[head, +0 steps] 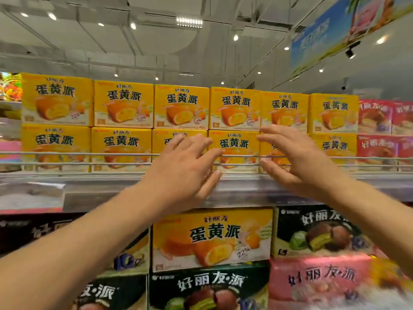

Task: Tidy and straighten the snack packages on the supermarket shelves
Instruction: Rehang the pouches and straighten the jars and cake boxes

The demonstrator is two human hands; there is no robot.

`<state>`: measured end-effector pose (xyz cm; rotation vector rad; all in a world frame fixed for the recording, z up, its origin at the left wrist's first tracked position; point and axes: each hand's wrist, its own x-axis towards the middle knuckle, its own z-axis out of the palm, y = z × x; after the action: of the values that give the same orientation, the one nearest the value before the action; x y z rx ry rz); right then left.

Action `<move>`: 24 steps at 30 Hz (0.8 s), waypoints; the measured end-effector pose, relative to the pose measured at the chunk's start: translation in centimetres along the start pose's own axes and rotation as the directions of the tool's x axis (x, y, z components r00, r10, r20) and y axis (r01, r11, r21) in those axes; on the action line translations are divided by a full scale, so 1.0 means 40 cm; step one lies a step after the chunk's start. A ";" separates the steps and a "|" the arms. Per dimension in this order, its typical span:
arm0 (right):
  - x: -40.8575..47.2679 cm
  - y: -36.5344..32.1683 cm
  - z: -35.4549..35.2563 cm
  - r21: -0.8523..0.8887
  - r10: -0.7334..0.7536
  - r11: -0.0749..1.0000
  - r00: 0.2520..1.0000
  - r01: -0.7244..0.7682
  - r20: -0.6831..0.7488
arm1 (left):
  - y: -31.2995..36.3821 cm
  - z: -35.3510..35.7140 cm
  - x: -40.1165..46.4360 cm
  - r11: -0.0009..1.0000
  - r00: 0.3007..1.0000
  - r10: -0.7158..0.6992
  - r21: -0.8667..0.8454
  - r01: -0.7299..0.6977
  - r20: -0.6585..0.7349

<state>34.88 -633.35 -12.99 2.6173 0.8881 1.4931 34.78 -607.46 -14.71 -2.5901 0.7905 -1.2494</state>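
Yellow cardboard snack boxes (234, 108) with egg-yolk pie pictures fill the upper shelf, two rows stacked, standing behind a thin metal guard rail (89, 154) along the grey shelf edge (100, 193). Both arms are up at the lower row. The left hand (183, 173) spreads its fingers (201, 142) loosely, straight, holding nothing, lying over the box just left of centre. The right hand (299, 162) is likewise spread and relaxed, gripping nothing, in front of the next box along; whether either touches the cardboard, I cannot tell. Between the hands stands one yellow box (233, 148) squarely face-on. Red snack boxes (380, 130) sit further right; below, a single yellow box (212, 240) among dark green boxes (317, 231) and a pink one (319, 278).
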 end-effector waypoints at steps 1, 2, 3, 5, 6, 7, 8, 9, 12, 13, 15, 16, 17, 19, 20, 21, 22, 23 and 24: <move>-0.035 0.004 0.008 -0.005 0.007 1.000 1.000 -0.007 0.006 | 0.029 0.016 -0.005 0.999 0.999 -0.030 0.024 0.030 0.016; -0.068 0.012 0.015 -0.007 0.020 1.000 1.000 -0.020 0.016 | 0.052 0.030 -0.008 0.997 0.998 -0.065 0.045 0.064 0.023; -0.097 0.024 0.020 -0.003 0.039 0.999 0.999 -0.039 0.034 | 0.072 0.040 -0.009 0.993 0.995 -0.101 0.056 0.099 0.019; -0.152 0.060 0.029 0.001 0.052 0.999 0.996 -0.052 0.077 | 0.105 0.054 -0.011 0.982 0.985 -0.171 0.083 0.169 0.017; -0.176 0.082 0.034 -0.003 0.041 0.999 0.996 -0.041 0.084 | 0.118 0.060 -0.012 0.975 0.981 -0.196 0.107 0.193 0.013; -0.199 0.102 0.040 -0.008 0.023 1.000 0.996 -0.022 0.085 | 0.127 0.065 -0.012 0.969 0.977 -0.213 0.129 0.210 0.010; -0.220 0.118 0.046 -0.014 0.006 1.000 0.997 -0.005 0.083 | 0.134 0.069 -0.013 0.965 0.974 -0.225 0.142 0.221 0.011; -0.238 0.129 0.054 -0.021 -0.001 1.000 0.997 0.003 0.083 | 0.140 0.071 -0.015 0.962 0.972 -0.234 0.151 0.229 0.013; -0.258 0.131 0.074 -0.034 0.032 0.999 0.996 -0.030 0.078 | 0.154 0.079 -0.017 0.940 0.950 -0.312 0.159 0.304 0.030; -0.258 0.125 0.077 -0.028 0.053 0.998 0.995 -0.050 0.081 | 0.164 0.080 -0.014 0.926 0.935 -0.351 0.165 0.340 0.043; -0.259 0.117 0.075 -0.022 0.081 0.997 0.991 -0.079 0.107 | 0.200 0.075 -0.016 0.892 0.897 -0.436 0.169 0.420 0.072; -0.266 0.115 0.071 -0.027 0.084 0.996 0.988 -0.081 0.126 | 0.226 0.074 -0.026 0.874 0.877 -0.473 0.166 0.456 0.081; -0.277 0.115 0.066 -0.028 0.083 0.996 0.985 -0.080 0.151 | 0.256 0.075 -0.043 0.861 0.862 -0.500 0.155 0.485 0.084; -0.320 0.110 0.051 0.005 0.091 0.996 0.973 -0.094 0.213 | 0.326 0.083 -0.101 0.858 0.853 -0.511 0.108 0.501 0.103; -0.351 0.105 0.043 0.025 0.102 0.993 0.963 -0.112 0.248 | 0.363 0.089 -0.138 0.870 0.861 -0.492 0.077 0.486 0.129; -0.388 0.097 0.037 0.041 0.115 0.990 0.952 -0.132 0.284 | 0.399 0.096 -0.178 0.881 0.867 -0.471 0.040 0.471 0.165; -0.427 0.088 0.032 0.059 0.131 0.986 0.941 -0.157 0.313 | 0.433 0.103 -0.218 0.887 0.867 -0.451 0.001 0.461 0.212; -0.470 0.076 0.027 0.084 0.151 0.978 0.930 -0.189 0.336 | 0.466 0.109 -0.258 0.890 0.864 -0.430 -0.038 0.454 0.263; -0.513 0.063 0.022 0.117 0.180 0.965 0.919 -0.234 0.352 | 0.494 0.114 -0.295 0.890 0.860 -0.408 -0.078 0.450 0.307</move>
<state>28.78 -644.90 -29.05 3.0367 0.7392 0.9809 24.50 -618.40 -32.74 -3.0900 0.2588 -0.8933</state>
